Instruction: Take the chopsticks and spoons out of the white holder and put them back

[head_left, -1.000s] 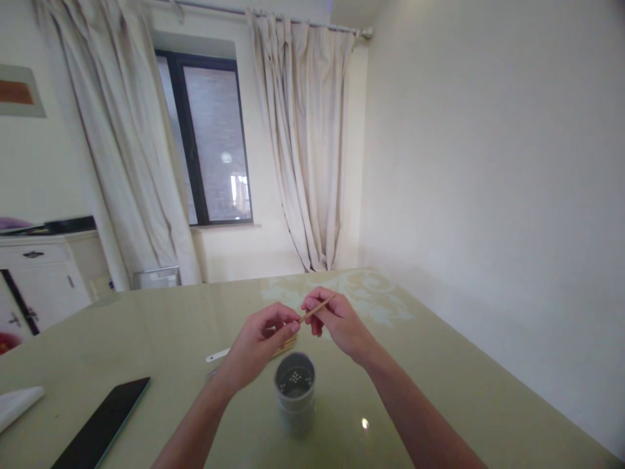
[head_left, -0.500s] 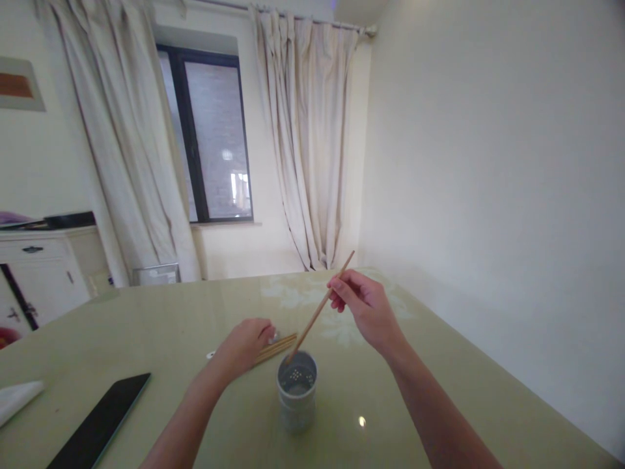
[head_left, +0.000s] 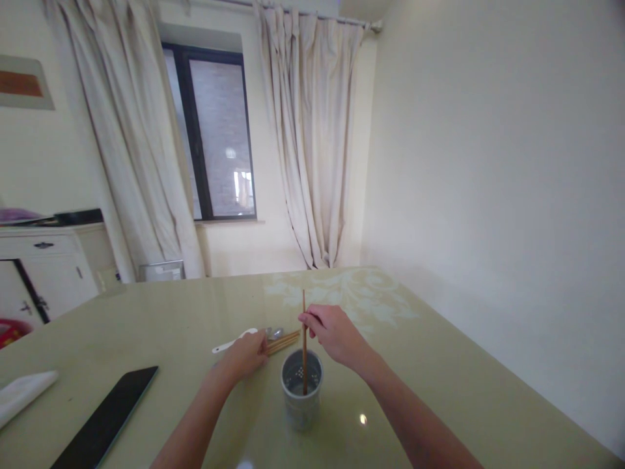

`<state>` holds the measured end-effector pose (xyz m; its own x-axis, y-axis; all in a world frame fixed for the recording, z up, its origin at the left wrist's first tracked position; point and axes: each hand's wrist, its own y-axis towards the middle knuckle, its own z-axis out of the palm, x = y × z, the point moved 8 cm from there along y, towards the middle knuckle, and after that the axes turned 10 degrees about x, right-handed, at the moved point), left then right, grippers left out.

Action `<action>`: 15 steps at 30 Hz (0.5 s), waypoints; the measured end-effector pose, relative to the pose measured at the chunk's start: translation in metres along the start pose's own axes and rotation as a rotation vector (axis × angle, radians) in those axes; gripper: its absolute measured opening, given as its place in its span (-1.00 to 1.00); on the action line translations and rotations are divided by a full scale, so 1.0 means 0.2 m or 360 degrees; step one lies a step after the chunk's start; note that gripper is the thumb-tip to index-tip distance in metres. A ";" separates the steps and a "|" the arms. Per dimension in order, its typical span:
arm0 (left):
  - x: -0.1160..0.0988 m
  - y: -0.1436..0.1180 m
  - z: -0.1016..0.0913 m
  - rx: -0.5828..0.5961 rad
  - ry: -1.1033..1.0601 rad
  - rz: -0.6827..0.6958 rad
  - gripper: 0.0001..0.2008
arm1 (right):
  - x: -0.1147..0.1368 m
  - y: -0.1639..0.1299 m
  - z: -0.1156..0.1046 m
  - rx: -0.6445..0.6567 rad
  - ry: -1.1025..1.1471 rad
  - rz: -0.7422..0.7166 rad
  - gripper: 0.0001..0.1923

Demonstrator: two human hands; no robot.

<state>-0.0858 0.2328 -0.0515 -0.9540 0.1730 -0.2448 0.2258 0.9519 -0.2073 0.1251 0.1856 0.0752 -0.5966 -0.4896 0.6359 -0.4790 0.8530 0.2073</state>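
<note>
A single wooden chopstick [head_left: 305, 358] stands nearly upright, its lower end inside a grey cylindrical utensil holder [head_left: 301, 413] with small holes in its bottom. My right hand [head_left: 332, 331] pinches the chopstick near its upper end, above the holder's rim. Left of the holder, my left hand [head_left: 247, 355] has its fingers curled over the near end of several chopsticks [head_left: 284, 342] lying on the table. Its fingertips are partly hidden. Just beyond that hand lie a white handle [head_left: 229, 345] and shiny metal spoon heads [head_left: 277, 333].
A dark flat tablet-like object [head_left: 110, 417] and a white object [head_left: 27, 394] lie on the left of the glossy green table [head_left: 170, 319]. A wall [head_left: 488, 228] runs along the table's right side. Curtains and a window stand behind.
My right hand has moved left and down, bringing the slanted chopstick upright and lower into the holder. My left hand has shifted slightly, showing more of the white handle.
</note>
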 end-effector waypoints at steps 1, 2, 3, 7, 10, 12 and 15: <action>0.00 0.00 0.00 -0.0013 -0.0001 -0.0004 -0.84 | 0.00 0.00 0.01 0.0015 -0.0042 0.0005 -0.64; 0.01 0.00 -0.01 -0.0024 -0.0001 -0.0006 -0.85 | -0.01 0.00 0.03 0.0045 -0.0074 0.0010 -0.66; 0.01 0.00 -0.01 -0.0034 0.0002 -0.0006 -0.86 | -0.01 0.00 0.04 0.0077 -0.0102 0.0016 -0.70; -0.01 0.00 0.00 -0.0058 0.0046 0.0023 -0.90 | -0.02 -0.01 0.09 0.0150 -0.0257 0.0051 -0.79; -0.03 0.00 0.00 -0.0063 0.0072 0.0044 -0.90 | -0.03 -0.02 0.10 0.0193 -0.0332 0.0106 -0.78; -0.04 0.00 0.00 -0.0076 0.0074 0.0041 -0.92 | -0.03 -0.02 0.09 0.0208 -0.0335 0.0139 -0.78; -0.03 -0.01 -0.01 -0.0067 0.0072 0.0033 -0.93 | -0.02 -0.04 0.08 0.0222 -0.0331 0.0156 -0.78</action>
<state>-0.0798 0.2309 -0.0483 -0.9574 0.2030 -0.2053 0.2378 0.9577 -0.1622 0.1216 0.1788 0.0592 -0.7570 -0.4449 0.4786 -0.4880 0.8720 0.0388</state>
